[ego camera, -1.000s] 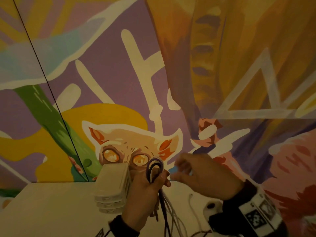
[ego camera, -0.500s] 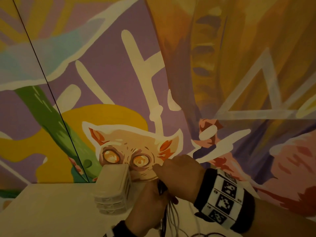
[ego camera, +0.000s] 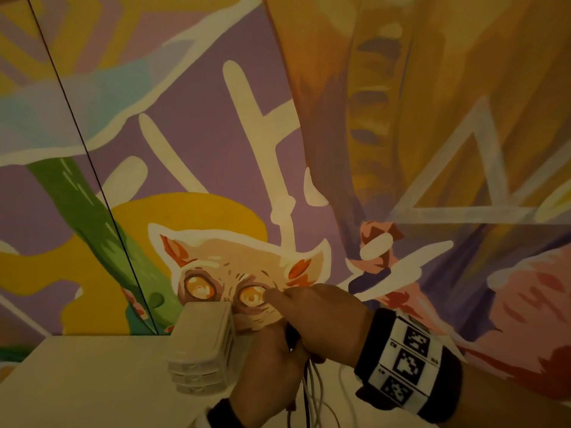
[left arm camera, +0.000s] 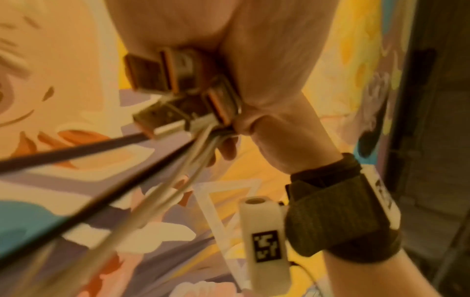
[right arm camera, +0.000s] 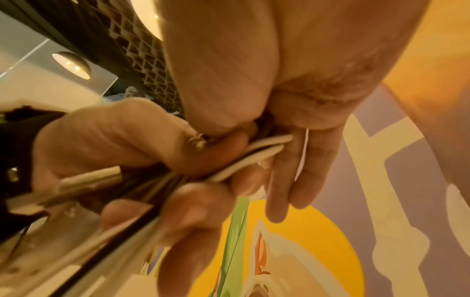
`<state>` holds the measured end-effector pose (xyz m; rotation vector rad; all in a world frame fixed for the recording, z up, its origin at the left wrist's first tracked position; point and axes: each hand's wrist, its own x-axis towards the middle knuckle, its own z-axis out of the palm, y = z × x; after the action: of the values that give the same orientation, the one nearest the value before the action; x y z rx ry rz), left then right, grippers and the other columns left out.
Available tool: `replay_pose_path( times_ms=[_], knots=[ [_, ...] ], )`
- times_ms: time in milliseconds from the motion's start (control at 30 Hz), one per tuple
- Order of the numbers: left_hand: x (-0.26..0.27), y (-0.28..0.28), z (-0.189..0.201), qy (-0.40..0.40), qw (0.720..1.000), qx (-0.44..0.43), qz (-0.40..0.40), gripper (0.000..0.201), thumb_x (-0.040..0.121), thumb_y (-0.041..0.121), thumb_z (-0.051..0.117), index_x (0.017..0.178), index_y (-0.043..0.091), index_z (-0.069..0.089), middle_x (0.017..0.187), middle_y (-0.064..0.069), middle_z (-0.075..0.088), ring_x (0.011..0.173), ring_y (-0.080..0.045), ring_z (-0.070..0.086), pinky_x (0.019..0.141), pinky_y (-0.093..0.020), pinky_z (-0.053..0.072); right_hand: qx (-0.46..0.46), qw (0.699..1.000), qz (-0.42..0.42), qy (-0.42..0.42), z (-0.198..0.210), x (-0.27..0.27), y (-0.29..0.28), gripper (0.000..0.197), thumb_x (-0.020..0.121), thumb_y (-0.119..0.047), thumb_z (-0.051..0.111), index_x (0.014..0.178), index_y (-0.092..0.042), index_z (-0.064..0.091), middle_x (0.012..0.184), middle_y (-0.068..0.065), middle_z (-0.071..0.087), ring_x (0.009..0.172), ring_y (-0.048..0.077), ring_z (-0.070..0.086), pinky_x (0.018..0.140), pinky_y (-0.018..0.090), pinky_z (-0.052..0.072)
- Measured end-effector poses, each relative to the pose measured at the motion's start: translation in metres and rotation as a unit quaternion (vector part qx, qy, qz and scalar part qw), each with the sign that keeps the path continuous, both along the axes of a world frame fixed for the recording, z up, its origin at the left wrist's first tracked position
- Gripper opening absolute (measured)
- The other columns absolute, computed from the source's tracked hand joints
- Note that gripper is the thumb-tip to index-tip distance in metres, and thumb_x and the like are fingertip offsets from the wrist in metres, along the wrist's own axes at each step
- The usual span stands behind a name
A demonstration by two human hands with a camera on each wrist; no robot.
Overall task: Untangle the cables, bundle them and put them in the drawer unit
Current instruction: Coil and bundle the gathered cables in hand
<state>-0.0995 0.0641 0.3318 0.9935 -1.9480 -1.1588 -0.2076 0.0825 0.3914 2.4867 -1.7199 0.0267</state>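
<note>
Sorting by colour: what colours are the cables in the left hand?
White cables and black ones, gripped by the left hand; clearest in the left wrist view.

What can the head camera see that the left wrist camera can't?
Only the head view shows the white drawer unit on the white table, and the left hand gripping the cables from below. Only the left wrist view shows the cables' plugs, bunched together under the hand. Both show the right hand with its wristband, the black and white cables hanging out, and the painted wall.
</note>
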Motion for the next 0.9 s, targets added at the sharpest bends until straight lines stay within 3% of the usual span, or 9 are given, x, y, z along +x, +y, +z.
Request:
replay_pose_path(
  times_ms=[133, 267, 400, 467, 567, 667, 733, 800, 900],
  knots=[
    [0.014, -0.003, 0.000, -0.052, 0.996, -0.058, -0.053, 0.034, 0.093, 0.013, 0.056, 0.071, 0.040, 0.056, 0.061, 0.036, 0.062, 0.077, -0.006, 0.066, 0.073, -0.018, 0.052, 0.030, 0.997, 0.065, -0.017, -0.003, -0.001, 0.000, 0.038, 0.096, -0.011, 0.051, 0.132, -0.013, 0.039, 0.110, 0.018, 0.060, 0.093, 0.035, 0.062, 0.076, 0.049, 0.055],
    [0.020, -0.002, 0.006, -0.036, 0.993, -0.032, -0.110, 0.033, 0.095, 0.008, 0.053, 0.082, 0.038, 0.050, 0.068, 0.040, 0.062, 0.076, 0.011, 0.062, 0.070, -0.004, 0.045, 0.045, 0.994, 0.095, -0.022, 0.002, -0.002, 0.000, 0.036, 0.096, -0.014, 0.050, 0.130, -0.017, 0.040, 0.110, 0.016, 0.060, 0.094, 0.034, 0.060, 0.076, 0.050, 0.054],
    [0.021, 0.002, 0.007, 0.018, 0.978, 0.102, -0.182, 0.022, 0.097, 0.008, 0.050, 0.106, 0.027, 0.055, 0.088, 0.008, 0.074, 0.096, -0.001, 0.066, 0.093, -0.019, 0.048, 0.058, 0.991, 0.122, -0.017, 0.009, -0.003, 0.000, 0.034, 0.092, -0.010, 0.052, 0.125, -0.014, 0.044, 0.103, 0.017, 0.061, 0.087, 0.034, 0.059, 0.072, 0.050, 0.052],
    [0.022, 0.003, 0.002, 0.076, 0.953, 0.189, -0.226, 0.018, 0.092, 0.006, 0.053, 0.105, 0.014, 0.062, 0.089, -0.002, 0.074, 0.091, -0.017, 0.069, 0.088, -0.029, 0.051, 0.061, 0.991, 0.119, -0.029, 0.009, -0.002, 0.001, 0.039, 0.090, -0.005, 0.053, 0.127, -0.014, 0.046, 0.107, 0.016, 0.061, 0.092, 0.034, 0.058, 0.076, 0.050, 0.052],
    [0.021, -0.001, -0.009, 0.177, 0.874, 0.368, -0.263, 0.023, 0.082, 0.005, 0.064, 0.101, -0.006, 0.057, 0.078, -0.017, 0.066, 0.059, -0.027, 0.062, 0.063, -0.033, 0.050, 0.063, 0.985, 0.085, -0.135, 0.000, -0.007, 0.008, 0.048, 0.086, -0.001, 0.056, 0.128, -0.021, 0.047, 0.121, 0.007, 0.060, 0.105, 0.024, 0.056, 0.087, 0.043, 0.051],
    [0.020, -0.001, -0.020, 0.234, 0.829, 0.421, -0.284, 0.032, 0.080, 0.009, 0.071, 0.109, 0.001, 0.062, 0.073, -0.017, 0.061, 0.048, -0.022, 0.050, 0.058, -0.030, 0.044, 0.038, 0.935, 0.013, -0.353, -0.016, -0.024, 0.023, 0.042, 0.084, -0.010, 0.056, 0.117, -0.036, 0.050, 0.117, -0.013, 0.061, 0.110, 0.007, 0.056, 0.092, 0.029, 0.051],
    [0.019, -0.001, -0.021, 0.275, 0.820, 0.433, -0.255, 0.022, 0.075, 0.012, 0.075, 0.094, 0.003, 0.068, 0.064, -0.015, 0.053, 0.044, -0.020, 0.043, 0.054, -0.030, 0.041, -0.015, 0.868, -0.014, -0.495, -0.034, -0.026, 0.039, 0.027, 0.086, -0.033, 0.061, 0.112, -0.036, 0.053, 0.112, -0.013, 0.064, 0.110, 0.009, 0.059, 0.089, 0.029, 0.052],
    [0.018, -0.003, -0.014, 0.329, 0.814, 0.437, -0.193, 0.011, 0.075, 0.010, 0.075, 0.079, 0.002, 0.068, 0.058, -0.011, 0.043, 0.042, -0.018, 0.036, 0.050, -0.029, 0.037, -0.013, 0.790, -0.082, -0.607, -0.062, -0.016, 0.050, 0.046, 0.079, -0.064, 0.058, 0.112, -0.032, 0.055, 0.108, -0.010, 0.068, 0.104, 0.014, 0.065, 0.086, 0.032, 0.053],
    [0.019, -0.016, -0.005, 0.400, 0.801, 0.428, -0.119, 0.009, 0.087, 0.009, 0.061, 0.079, 0.008, 0.066, 0.059, -0.005, 0.036, 0.045, -0.015, 0.033, 0.055, -0.031, 0.037, 0.095, 0.763, -0.187, -0.612, -0.107, 0.012, 0.057, 0.053, 0.069, -0.066, 0.060, 0.110, -0.034, 0.055, 0.093, -0.011, 0.074, 0.086, 0.005, 0.069, 0.086, 0.027, 0.052]
  ],
)
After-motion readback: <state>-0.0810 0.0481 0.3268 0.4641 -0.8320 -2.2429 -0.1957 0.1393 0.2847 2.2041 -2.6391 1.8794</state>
